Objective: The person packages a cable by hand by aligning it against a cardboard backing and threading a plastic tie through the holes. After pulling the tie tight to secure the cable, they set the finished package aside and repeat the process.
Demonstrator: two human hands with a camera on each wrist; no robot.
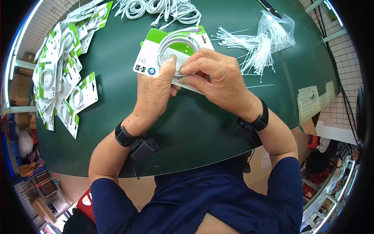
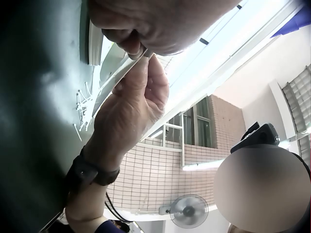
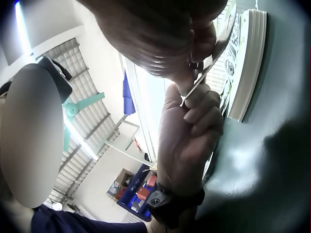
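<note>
A white charging cable [image 1: 163, 47] lies coiled on a white and green packaging card [image 1: 145, 58], its plug end pointing right. My left hand [image 1: 152, 91] grips the card from the lower left, thumb on its face inside the coil and fingers curled underneath. With thumb and fingertips, my right hand [image 1: 220, 78] pinches at the lower right of the coil; what lies between those fingertips is mostly hidden. In the right wrist view the card [image 3: 218, 51] shows edge-on, tilted, with the left hand [image 3: 187, 131] around its lower edge.
Finished-looking carded cables [image 1: 48, 78] are heaped at the left. Loose coiled cables [image 1: 167, 9] lie at the back. White cable ties [image 1: 259, 50] spill from a clear bag [image 1: 286, 29] at the right. A stack of cards [image 3: 252, 63] stands beyond the hands. Paper sheets [image 1: 309, 103] are at the right edge.
</note>
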